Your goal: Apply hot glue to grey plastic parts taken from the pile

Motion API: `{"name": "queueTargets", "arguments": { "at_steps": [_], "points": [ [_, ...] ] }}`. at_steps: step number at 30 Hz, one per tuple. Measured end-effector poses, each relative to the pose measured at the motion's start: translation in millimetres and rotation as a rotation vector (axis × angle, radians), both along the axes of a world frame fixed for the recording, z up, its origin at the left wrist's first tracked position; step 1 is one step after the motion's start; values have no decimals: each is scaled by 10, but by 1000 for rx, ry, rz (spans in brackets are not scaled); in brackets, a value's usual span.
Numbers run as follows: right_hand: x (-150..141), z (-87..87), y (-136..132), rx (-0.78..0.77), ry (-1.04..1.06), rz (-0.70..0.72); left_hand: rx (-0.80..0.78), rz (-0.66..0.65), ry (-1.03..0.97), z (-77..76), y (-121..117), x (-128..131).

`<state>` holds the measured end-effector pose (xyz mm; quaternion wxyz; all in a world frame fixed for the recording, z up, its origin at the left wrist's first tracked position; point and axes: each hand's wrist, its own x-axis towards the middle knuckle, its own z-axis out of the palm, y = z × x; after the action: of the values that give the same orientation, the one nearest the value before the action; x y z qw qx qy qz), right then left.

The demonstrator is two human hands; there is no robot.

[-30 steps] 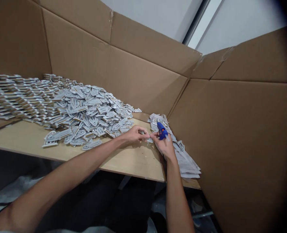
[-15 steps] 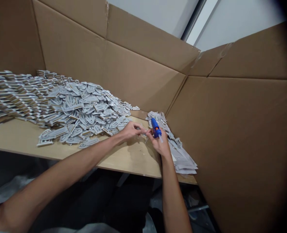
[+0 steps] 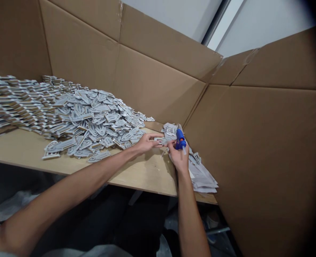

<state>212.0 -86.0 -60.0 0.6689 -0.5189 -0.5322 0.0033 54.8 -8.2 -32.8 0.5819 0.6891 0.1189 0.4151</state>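
My left hand (image 3: 145, 143) pinches the left end of a small grey-white slotted piece (image 3: 160, 141) above the table. Held in my right hand (image 3: 179, 159) is a blue glue gun (image 3: 180, 139), with a clear glue stick poking out of its back end. The thumb and fingertips of that hand reach to the right end of the slotted piece; whether they grip it I cannot tell. A big heap of similar grey-white pieces (image 3: 101, 117) lies to the left of my hands.
Neat stacks of such pieces (image 3: 16, 103) stand at the far left. Flat grey packets (image 3: 200, 178) lie at the right, with a few pieces and a dark cord on them. Tall cardboard walls (image 3: 158, 82) enclose the wooden table (image 3: 144, 175) at the back and right.
The glue gun and my right hand have shifted right, away from my left hand. The slotted piece now shows flat between the hands, where before it was mostly hidden.
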Motion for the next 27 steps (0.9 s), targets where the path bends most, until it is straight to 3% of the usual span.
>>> {"name": "queueTargets", "arguments": {
  "at_steps": [8, 18, 27],
  "points": [
    [-65, -40, 98, 7, 98, -14, 31, -10, -8, -32, -11, 7],
    [-123, -29, 64, -26, 36, -144, 62, 54, 1, -49, -56, 43],
    [-180, -51, 3, -43, 11, -245, -29, 100, -63, -89, -2, 84]
  ]
}}
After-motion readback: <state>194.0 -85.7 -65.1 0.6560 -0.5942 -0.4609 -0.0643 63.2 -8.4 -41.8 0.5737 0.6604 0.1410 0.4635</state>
